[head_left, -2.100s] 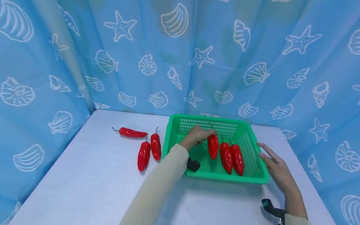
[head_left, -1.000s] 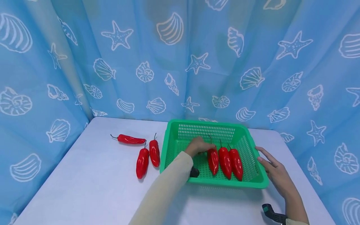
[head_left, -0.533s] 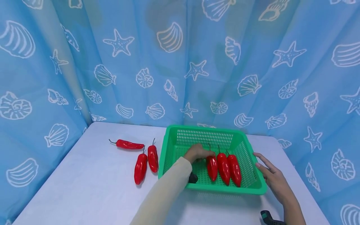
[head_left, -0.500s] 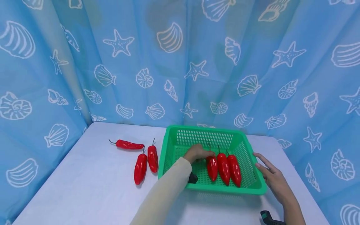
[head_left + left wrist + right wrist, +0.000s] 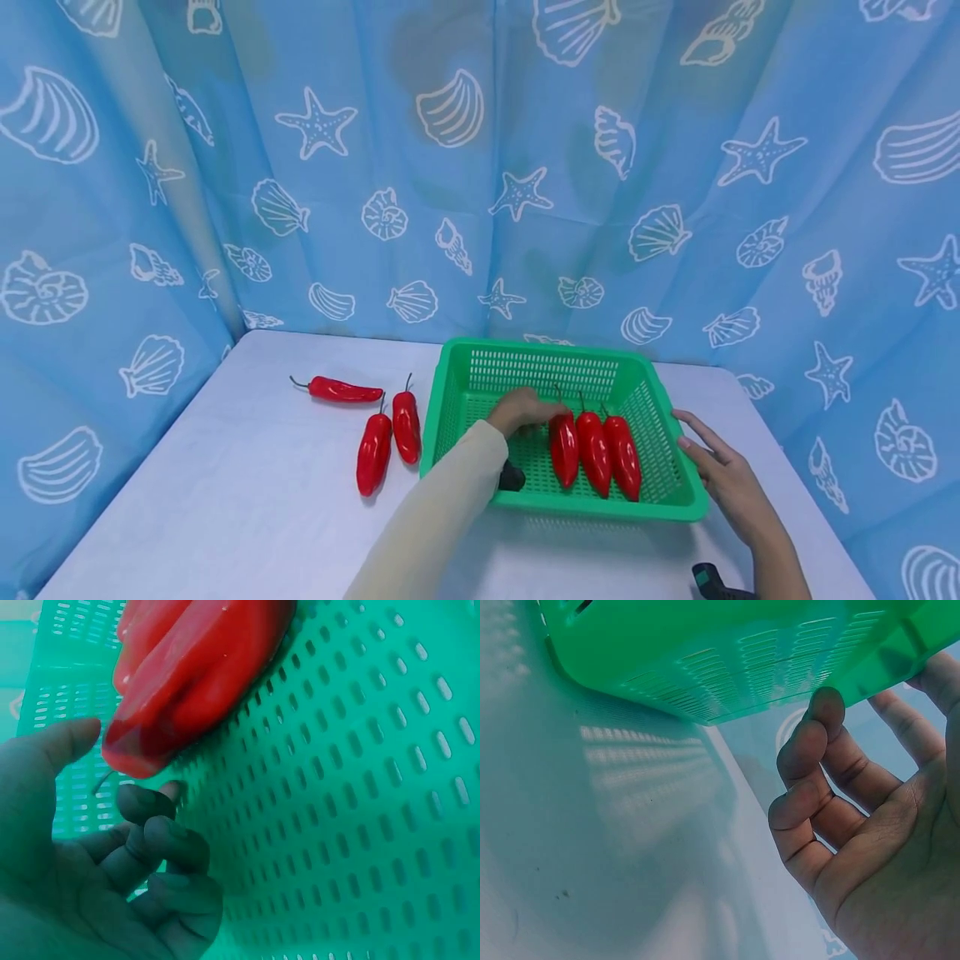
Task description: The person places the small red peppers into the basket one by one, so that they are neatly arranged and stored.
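Note:
Several glossy red chili peppers are in view. Three lie side by side in the green basket [image 5: 517, 497]: a left one [image 5: 564, 450], a middle one [image 5: 594, 457] and a right one [image 5: 623, 458]. My left hand [image 5: 525, 408] is inside the basket at the stem end of the left pepper. In the left wrist view, its thumb and index finger stand apart around the end of that pepper [image 5: 202, 682], with a gap showing; the other fingers are loosely bent. My right hand [image 5: 723, 479] touches the basket's right rim with its fingertips, fingers relaxed.
On the white table [image 5: 225, 500], left of the basket, lie three more red chili peppers: one sideways [image 5: 345, 390], one near the basket [image 5: 406, 427] and one in front [image 5: 373, 454]. A blue seashell curtain [image 5: 450, 167] hangs behind and at both sides.
My left hand has lowered the left chili pepper onto the basket floor beside the other two, and its fingers have loosened from it. My right hand stays at the rim. The head view has tilted up.

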The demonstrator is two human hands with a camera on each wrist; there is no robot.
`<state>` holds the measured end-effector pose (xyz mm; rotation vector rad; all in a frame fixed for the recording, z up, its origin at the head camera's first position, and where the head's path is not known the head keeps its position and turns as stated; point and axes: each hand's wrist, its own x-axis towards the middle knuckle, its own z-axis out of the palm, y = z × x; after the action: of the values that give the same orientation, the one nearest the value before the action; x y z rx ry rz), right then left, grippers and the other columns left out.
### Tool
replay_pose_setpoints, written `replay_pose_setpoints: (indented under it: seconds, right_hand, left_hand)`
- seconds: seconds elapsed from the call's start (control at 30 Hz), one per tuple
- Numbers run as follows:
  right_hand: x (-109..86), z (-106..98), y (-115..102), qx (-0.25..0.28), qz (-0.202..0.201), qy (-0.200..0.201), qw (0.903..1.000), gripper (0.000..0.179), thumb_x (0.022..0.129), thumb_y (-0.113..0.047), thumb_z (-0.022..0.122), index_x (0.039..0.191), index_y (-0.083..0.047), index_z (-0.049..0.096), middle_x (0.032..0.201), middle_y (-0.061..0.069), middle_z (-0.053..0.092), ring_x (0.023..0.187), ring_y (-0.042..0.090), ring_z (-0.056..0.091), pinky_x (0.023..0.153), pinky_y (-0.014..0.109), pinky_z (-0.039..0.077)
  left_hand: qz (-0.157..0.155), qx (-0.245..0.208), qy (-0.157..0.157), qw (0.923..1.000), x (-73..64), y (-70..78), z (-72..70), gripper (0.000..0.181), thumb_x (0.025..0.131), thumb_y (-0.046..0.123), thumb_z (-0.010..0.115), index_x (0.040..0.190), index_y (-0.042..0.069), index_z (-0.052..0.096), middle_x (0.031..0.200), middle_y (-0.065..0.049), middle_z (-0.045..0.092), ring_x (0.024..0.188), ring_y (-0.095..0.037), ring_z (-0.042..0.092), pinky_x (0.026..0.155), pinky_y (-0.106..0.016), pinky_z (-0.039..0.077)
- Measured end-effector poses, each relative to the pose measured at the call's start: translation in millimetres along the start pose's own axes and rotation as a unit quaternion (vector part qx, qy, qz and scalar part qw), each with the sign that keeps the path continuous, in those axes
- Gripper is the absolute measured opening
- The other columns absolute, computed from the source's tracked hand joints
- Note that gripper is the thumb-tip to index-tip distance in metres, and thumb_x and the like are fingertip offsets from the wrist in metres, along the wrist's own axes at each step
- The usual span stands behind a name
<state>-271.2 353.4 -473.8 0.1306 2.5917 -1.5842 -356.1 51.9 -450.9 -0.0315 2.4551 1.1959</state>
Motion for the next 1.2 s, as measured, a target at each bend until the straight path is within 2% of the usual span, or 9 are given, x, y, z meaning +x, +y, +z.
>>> replay_pose_setpoints:
  seconds: [0.13, 0.3, 0.4, 0.53, 0.63, 0.73, 0.97, 1.1, 1.2]
  right_hand:
    - [1.0, 2.4, -2.9, -0.005, 0.004, -0.003, 1.0000, 0.074, 0.096, -0.064, 0.050, 0.159, -0.035, 0.025, 0.160, 0.019, 0.028, 0.130, 0.033, 0.052, 0.085, 0.026, 0.052]
    - [2.2, 1.6, -5.3, -0.006, 0.003, -0.002, 1.0000, 0.074, 0.096, -0.064, 0.050, 0.159, -0.034, 0.025, 0.159, 0.020, 0.029, 0.131, 0.037, 0.050, 0.083, 0.026, 0.052]
    - [2.6, -0.2, -6.6, -0.004, -0.001, 0.001, 1.0000, 0.074, 0.096, -0.064, 0.050, 0.159, -0.033, 0.025, 0.158, 0.021, 0.030, 0.128, 0.035, 0.053, 0.082, 0.026, 0.053]
    - [1.9, -0.9, -7.7, 0.000, 0.002, 0.000, 1.0000, 0.075, 0.095, -0.064, 0.050, 0.159, -0.035, 0.025, 0.158, 0.021, 0.030, 0.122, 0.025, 0.058, 0.080, 0.026, 0.054]
    - [0.5, 0.1, -6.7, 0.017, 0.008, -0.005, 0.9998, 0.075, 0.095, -0.063, 0.052, 0.159, -0.035, 0.024, 0.158, 0.022, 0.029, 0.110, 0.009, 0.062, 0.080, 0.027, 0.055]
    - [0.1, 0.9, -4.7, 0.033, 0.008, -0.007, 0.9994, 0.075, 0.096, -0.062, 0.052, 0.159, -0.034, 0.024, 0.156, 0.023, 0.032, 0.099, 0.000, 0.064, 0.078, 0.030, 0.056]
    - [1.3, 1.8, -3.9, 0.040, 0.005, -0.007, 0.9992, 0.076, 0.096, -0.061, 0.052, 0.160, -0.032, 0.023, 0.155, 0.025, 0.033, 0.095, -0.001, 0.065, 0.078, 0.031, 0.057]
    - [0.8, 3.3, -5.0, 0.042, 0.017, -0.010, 0.9989, 0.077, 0.095, -0.062, 0.053, 0.160, -0.033, 0.022, 0.156, 0.025, 0.032, 0.096, -0.002, 0.063, 0.079, 0.030, 0.056]
    - [0.1, 3.2, -6.2, 0.040, 0.019, -0.007, 0.9990, 0.077, 0.095, -0.062, 0.053, 0.160, -0.033, 0.022, 0.155, 0.026, 0.033, 0.095, -0.001, 0.064, 0.078, 0.031, 0.057]
  left_hand:
    - [0.005, -0.010, -0.007, 0.9999, -3.0, -0.2, -7.7, 0.049, 0.087, 0.045, 0.071, 0.058, 0.013, 0.047, 0.060, -0.003, 0.047, 0.056, -0.020, 0.047, 0.051, -0.030, 0.038]
    - [0.001, -0.035, -0.012, 0.9993, -5.6, 3.0, -16.1, 0.056, 0.091, 0.047, 0.066, 0.052, 0.014, 0.042, 0.054, -0.002, 0.039, 0.049, -0.018, 0.038, 0.048, -0.030, 0.030]
    - [0.004, -0.050, -0.010, 0.9987, -6.9, 6.9, -20.1, 0.051, 0.090, 0.045, 0.068, 0.056, 0.013, 0.046, 0.059, -0.003, 0.045, 0.050, -0.017, 0.040, 0.051, -0.030, 0.035]
    - [0.014, -0.062, -0.007, 0.9980, -10.8, 12.4, -26.6, 0.041, 0.089, 0.042, 0.070, 0.070, 0.007, 0.063, 0.067, -0.005, 0.055, 0.053, -0.018, 0.044, 0.054, -0.031, 0.039]
    - [0.021, -0.063, -0.008, 0.9978, -16.0, 15.5, -31.1, 0.038, 0.089, 0.042, 0.069, 0.075, 0.006, 0.068, 0.064, -0.003, 0.053, 0.052, -0.018, 0.042, 0.051, -0.031, 0.037]
    - [0.034, -0.058, -0.012, 0.9977, -19.0, 18.5, -34.6, 0.038, 0.090, 0.042, 0.068, 0.069, 0.010, 0.063, 0.060, -0.001, 0.048, 0.052, -0.017, 0.040, 0.049, -0.029, 0.034]
    - [0.064, -0.070, -0.010, 0.9954, -26.1, 18.0, -43.2, 0.036, 0.093, 0.042, 0.066, 0.071, 0.014, 0.064, 0.058, 0.001, 0.045, 0.053, -0.016, 0.040, 0.050, -0.029, 0.034]
    - [0.071, -0.092, -0.008, 0.9932, -30.2, 12.8, -47.0, 0.033, 0.093, 0.042, 0.066, 0.080, 0.012, 0.067, 0.058, 0.002, 0.045, 0.054, -0.017, 0.041, 0.050, -0.030, 0.035]
    - [0.076, -0.091, -0.006, 0.9929, -32.2, 10.4, -51.5, 0.031, 0.094, 0.043, 0.065, 0.085, 0.014, 0.070, 0.060, 0.003, 0.047, 0.056, -0.016, 0.043, 0.049, -0.029, 0.036]
